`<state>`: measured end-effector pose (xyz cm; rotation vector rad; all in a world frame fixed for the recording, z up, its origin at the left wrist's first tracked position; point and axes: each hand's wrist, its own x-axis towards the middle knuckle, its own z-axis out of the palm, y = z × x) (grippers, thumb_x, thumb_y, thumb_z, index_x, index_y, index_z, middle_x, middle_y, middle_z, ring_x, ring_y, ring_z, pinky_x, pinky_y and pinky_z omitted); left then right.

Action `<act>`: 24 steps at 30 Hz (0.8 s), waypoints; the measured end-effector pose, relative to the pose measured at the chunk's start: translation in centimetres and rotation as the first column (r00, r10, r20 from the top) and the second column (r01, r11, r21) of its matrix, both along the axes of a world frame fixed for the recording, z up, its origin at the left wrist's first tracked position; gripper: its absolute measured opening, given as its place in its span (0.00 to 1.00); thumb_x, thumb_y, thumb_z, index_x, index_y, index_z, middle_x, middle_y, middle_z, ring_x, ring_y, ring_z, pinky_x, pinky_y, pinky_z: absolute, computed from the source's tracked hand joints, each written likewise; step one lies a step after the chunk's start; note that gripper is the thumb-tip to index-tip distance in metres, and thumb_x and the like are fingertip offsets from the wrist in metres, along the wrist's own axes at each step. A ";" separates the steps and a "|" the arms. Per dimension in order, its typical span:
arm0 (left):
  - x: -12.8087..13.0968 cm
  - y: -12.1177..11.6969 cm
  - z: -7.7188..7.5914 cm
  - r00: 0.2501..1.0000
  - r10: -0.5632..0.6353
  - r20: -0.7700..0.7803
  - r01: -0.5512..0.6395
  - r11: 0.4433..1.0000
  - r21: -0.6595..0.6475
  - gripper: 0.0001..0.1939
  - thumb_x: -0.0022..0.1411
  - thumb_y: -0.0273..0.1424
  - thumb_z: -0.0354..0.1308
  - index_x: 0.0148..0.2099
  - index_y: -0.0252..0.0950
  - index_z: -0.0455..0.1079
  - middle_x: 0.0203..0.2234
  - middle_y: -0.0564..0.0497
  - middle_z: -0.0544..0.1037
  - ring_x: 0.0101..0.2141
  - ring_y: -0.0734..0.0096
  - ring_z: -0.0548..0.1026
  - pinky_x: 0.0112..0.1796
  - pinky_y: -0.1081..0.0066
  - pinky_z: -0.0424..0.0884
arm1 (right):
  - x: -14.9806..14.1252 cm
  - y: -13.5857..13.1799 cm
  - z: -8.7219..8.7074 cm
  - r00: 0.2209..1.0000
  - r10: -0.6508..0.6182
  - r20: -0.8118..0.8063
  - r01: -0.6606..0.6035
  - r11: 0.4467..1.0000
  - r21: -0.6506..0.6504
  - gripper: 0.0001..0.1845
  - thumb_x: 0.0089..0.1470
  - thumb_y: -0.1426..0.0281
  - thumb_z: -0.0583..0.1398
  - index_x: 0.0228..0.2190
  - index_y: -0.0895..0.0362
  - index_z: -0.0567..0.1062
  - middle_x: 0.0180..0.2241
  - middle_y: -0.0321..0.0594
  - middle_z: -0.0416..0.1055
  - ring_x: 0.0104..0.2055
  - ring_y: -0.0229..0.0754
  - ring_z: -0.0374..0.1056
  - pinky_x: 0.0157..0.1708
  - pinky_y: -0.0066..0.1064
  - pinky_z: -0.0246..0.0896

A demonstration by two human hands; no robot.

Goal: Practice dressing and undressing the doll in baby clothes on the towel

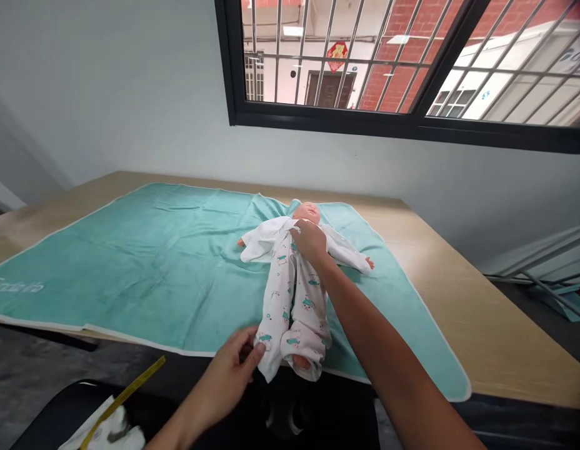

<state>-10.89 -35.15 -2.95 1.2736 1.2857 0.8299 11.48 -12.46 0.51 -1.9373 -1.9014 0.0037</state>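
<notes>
A baby doll (307,213) lies on its back, head toward the wall, its arms spread in a white top (266,236). White printed baby pants (279,275) cover its legs, and one foot shows inside the right-hand cuff. My right hand (310,241) is closed on the waistband at the doll's belly, partly covering the fabric. At the near end, my left hand (238,359) pinches the outer edge of the left-hand pant leg close to its cuff. That leg's end looks flat, with no foot showing.
Beneath the doll a green blanket (177,269) with white edging hangs over the near edge of the wooden table (454,287). Below left, a yellow measuring tape (125,394) and white cloth (119,431) rest on a black chair (60,406). A barred window (327,115) is behind.
</notes>
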 end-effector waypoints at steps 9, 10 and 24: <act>3.9 -1.7 -1.5 0.974 0.156 0.162 -0.164 0.986 0.039 0.38 0.55 0.40 0.65 0.66 0.41 0.59 0.54 0.41 0.71 0.49 0.57 0.74 0.49 0.61 0.71 | -0.5 -1.0 0.2 0.997 -0.072 -0.004 0.072 0.997 0.018 0.14 0.63 0.62 0.52 0.42 0.53 0.73 0.42 0.40 0.75 0.45 0.46 0.69 0.39 0.32 0.58; 4.4 -1.9 -1.7 0.966 0.165 0.199 -0.182 0.981 0.069 0.40 0.54 0.38 0.66 0.66 0.42 0.58 0.56 0.41 0.70 0.52 0.56 0.73 0.51 0.60 0.70 | -0.6 -1.1 0.3 0.997 -0.083 0.000 0.083 0.996 0.021 0.14 0.63 0.61 0.52 0.43 0.53 0.73 0.42 0.40 0.75 0.45 0.46 0.70 0.39 0.32 0.58; 6.6 -2.2 1.4 0.441 0.670 0.598 -0.286 0.736 -0.614 0.22 0.60 0.20 0.59 0.52 0.41 0.58 0.40 0.45 0.79 0.35 0.65 0.81 0.39 0.62 0.78 | -0.6 -1.4 0.5 0.984 -0.149 -0.094 0.150 0.989 0.010 0.17 0.62 0.57 0.52 0.44 0.52 0.74 0.40 0.41 0.76 0.43 0.45 0.70 0.37 0.30 0.58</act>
